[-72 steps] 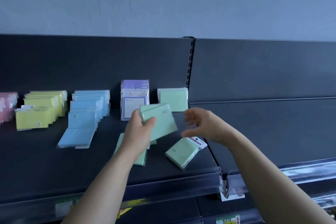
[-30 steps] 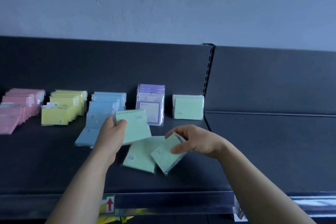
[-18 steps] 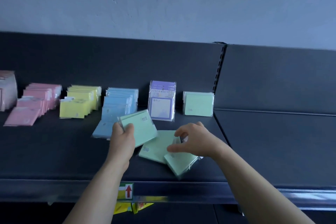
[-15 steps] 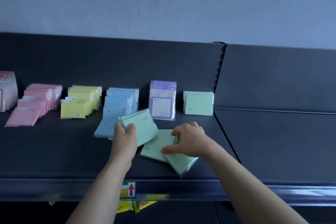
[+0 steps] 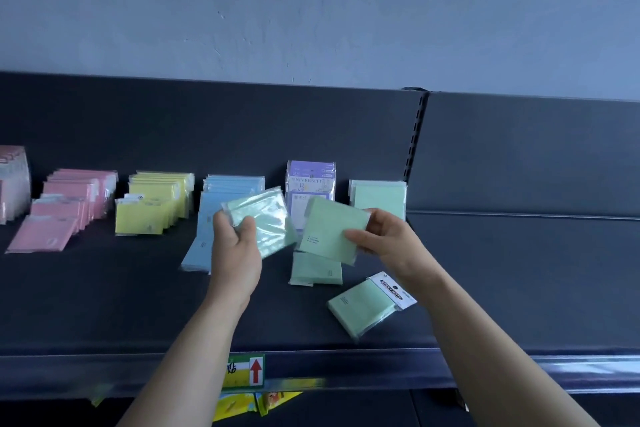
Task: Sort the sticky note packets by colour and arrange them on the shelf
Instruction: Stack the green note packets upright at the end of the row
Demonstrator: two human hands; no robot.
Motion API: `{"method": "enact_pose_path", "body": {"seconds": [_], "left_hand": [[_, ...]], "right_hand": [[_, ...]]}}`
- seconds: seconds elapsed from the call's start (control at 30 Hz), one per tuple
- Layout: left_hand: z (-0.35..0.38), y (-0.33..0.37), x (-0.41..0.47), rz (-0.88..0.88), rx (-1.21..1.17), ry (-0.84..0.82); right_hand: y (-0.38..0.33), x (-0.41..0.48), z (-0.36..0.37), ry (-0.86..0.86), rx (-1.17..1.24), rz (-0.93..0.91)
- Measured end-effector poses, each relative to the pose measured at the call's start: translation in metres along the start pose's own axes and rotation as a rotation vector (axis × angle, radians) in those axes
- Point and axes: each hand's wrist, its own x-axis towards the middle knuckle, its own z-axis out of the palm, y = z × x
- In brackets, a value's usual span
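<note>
My left hand (image 5: 235,246) grips a glossy green sticky note packet (image 5: 266,222) above the dark shelf (image 5: 104,305). My right hand (image 5: 388,243) pinches a second green packet (image 5: 329,229) by its right edge, tilted and lifted. Below it one green packet (image 5: 315,270) lies flat, and another with a white header card (image 5: 367,305) lies near the front edge. A green row (image 5: 379,199) stands at the back. Pink (image 5: 69,204), yellow (image 5: 152,208) and blue (image 5: 225,191) rows stand to the left.
A purple "University" packet (image 5: 310,184) stands between the blue and green rows. A slotted upright (image 5: 415,135) divides this shelf from the right-hand shelf (image 5: 519,270). A price rail with a red arrow label (image 5: 254,371) runs along the front edge.
My right hand has lifted a green packet off the loose pile on the shelf and raised it level with the packet in my left hand. The packet with the header card is uncovered.
</note>
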Motion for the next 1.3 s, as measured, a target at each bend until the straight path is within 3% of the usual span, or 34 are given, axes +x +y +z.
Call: {"method": "enact_pose_path", "body": {"seconds": [0.2, 0.4, 0.57, 0.73, 0.87, 1.0, 1.3], "left_hand": [[0.06, 0.01, -0.012, 0.018, -0.014, -0.283], [0.115, 0.009, -0.003, -0.139, -0.04, -0.444], [0.153, 0.009, 0.018, -0.046, 0.2, -0.545], [0.176, -0.01, 0.042, 0.019, 0.416, -0.521], [0.181, -0.025, 0.046, 0.015, 0.584, -0.453], [0.182, -0.031, 0.05, 0.023, 0.597, -0.366], [0.186, -0.029, 0.047, 0.073, 0.624, -0.399]], "right_hand": [[0.003, 0.011, -0.015, 0.052, -0.055, 0.029], [0.012, 0.024, -0.057, 0.076, 0.021, 0.085], [0.016, 0.05, -0.087, 0.132, -0.112, -0.002], [0.025, 0.081, -0.096, 0.24, -0.36, -0.057], [0.041, 0.093, -0.097, 0.239, -0.796, -0.036], [0.048, 0.094, -0.102, 0.198, -0.705, 0.019], [0.045, 0.09, -0.107, 0.269, -0.679, 0.056]]}}
